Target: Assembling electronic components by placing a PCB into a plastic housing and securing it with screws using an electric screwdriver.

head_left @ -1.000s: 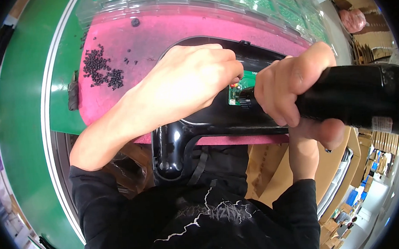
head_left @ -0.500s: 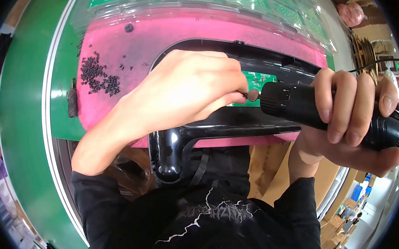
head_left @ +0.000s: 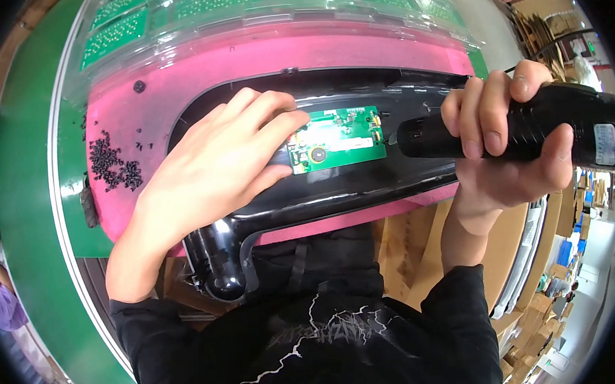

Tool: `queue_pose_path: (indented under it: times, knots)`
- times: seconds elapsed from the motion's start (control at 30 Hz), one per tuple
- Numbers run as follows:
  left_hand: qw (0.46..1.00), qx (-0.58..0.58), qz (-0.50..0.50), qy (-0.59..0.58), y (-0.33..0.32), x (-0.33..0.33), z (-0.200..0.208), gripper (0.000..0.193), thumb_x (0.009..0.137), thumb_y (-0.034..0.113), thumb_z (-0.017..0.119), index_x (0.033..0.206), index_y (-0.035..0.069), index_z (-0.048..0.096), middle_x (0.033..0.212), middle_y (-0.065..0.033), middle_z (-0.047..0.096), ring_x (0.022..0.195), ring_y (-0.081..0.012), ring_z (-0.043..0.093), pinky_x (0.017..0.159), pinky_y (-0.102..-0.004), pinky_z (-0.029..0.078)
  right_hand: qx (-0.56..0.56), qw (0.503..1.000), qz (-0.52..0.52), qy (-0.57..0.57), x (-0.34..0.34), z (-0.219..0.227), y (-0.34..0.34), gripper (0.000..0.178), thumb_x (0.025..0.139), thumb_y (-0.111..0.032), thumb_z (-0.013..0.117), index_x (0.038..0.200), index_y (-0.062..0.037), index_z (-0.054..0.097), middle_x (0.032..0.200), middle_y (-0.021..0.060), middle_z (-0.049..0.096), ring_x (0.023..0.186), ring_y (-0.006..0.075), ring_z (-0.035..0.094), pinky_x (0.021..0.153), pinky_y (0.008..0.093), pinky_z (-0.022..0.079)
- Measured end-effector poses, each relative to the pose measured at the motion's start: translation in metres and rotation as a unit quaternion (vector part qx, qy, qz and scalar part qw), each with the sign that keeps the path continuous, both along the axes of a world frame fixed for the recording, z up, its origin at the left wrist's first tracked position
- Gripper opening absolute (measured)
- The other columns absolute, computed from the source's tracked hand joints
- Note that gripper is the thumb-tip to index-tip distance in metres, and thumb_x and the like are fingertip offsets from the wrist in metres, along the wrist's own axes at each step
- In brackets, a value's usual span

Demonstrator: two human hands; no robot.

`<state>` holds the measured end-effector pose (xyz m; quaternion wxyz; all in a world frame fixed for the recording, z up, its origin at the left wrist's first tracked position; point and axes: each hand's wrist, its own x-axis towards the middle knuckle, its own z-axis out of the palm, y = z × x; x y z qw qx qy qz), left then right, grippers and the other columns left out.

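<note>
In my right hand [head_left: 501,127] is a black electric screwdriver [head_left: 563,116], lying nearly level, fingers wrapped round its body. Its narrow nose points left at the right end of a green circuit board [head_left: 346,137]; whether the bit touches a screw there is too small to tell. My left hand [head_left: 227,147] curves round the board's left end, thumb and fingertips at its edge and corner. The board lies inside a long black plastic housing [head_left: 322,198], which has a rounded stub [head_left: 221,260] at its lower left.
Under the housing is a pink mat [head_left: 173,66] on a green table [head_left: 24,160]. Small black screws [head_left: 112,165] are heaped at the mat's left. Clear plastic trays of green boards [head_left: 240,6] stand behind. Cardboard [head_left: 494,251] is at the lower right; another person's purple sleeve [head_left: 8,302] shows far left.
My left hand has moved left from the screwdriver's tip to the board's left end, uncovering the board. The screwdriver has turned about its length, and the view has shifted.
</note>
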<state>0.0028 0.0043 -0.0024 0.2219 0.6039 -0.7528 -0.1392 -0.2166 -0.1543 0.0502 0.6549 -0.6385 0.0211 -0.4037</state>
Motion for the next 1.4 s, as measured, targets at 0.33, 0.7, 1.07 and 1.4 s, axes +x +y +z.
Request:
queue_pose_path:
  times: [0.33, 0.7, 1.07, 1.4]
  knots:
    - [1.000, -0.001, 0.016, -0.011, -0.003, -0.004, 0.001, 0.055, 0.071, 0.008, 0.079, 0.122, 0.005, 0.059, 0.127, -0.0120, 0.055, 0.111, -0.0330, 0.055, 0.092, -0.0426, 0.048, 0.023, 0.997, -0.050, 0.050, 0.006, -0.015, 0.006, 0.054, 0.087, -0.061, 0.060, 0.103, -0.0115, 0.047, 0.060, -0.0055, 0.044, 0.047, 0.0078, 0.038, 0.051, 0.0266, 0.033]
    - [1.000, -0.011, 0.013, -0.022, 0.002, -0.007, -0.001, 0.056, 0.073, 0.008, 0.078, 0.125, 0.006, 0.058, 0.129, -0.0116, 0.055, 0.112, -0.0323, 0.055, 0.094, -0.0419, 0.048, -0.083, 0.988, 0.123, 0.043, 0.017, -0.020, -0.012, 0.063, 0.084, -0.060, 0.071, 0.114, -0.0089, 0.048, 0.063, -0.0073, 0.048, 0.048, 0.0063, 0.045, 0.049, 0.0232, 0.036]
    - [0.999, -0.043, -0.005, 0.015, -0.001, 0.003, 0.002, 0.045, 0.080, 0.010, 0.073, 0.123, 0.005, 0.058, 0.127, -0.0109, 0.055, 0.112, -0.0312, 0.055, 0.095, -0.0422, 0.047, -0.003, 0.993, 0.095, 0.064, 0.015, -0.013, -0.009, 0.058, 0.084, -0.059, 0.072, 0.105, -0.0104, 0.049, 0.062, -0.0079, 0.049, 0.048, 0.0049, 0.046, 0.050, 0.0227, 0.034]
    - [0.989, -0.070, 0.119, -0.050, 0.005, 0.017, -0.001, 0.040, 0.091, 0.010, 0.062, 0.129, 0.000, 0.054, 0.117, -0.0188, 0.060, 0.114, -0.0388, 0.055, 0.103, -0.0456, 0.041, 0.408, 0.892, -0.196, 0.001, -0.016, 0.005, -0.052, 0.020, 0.094, -0.015, 0.065, 0.099, 0.0005, 0.054, 0.098, 0.0110, 0.056, 0.096, 0.0235, 0.059, 0.095, 0.0496, 0.055]
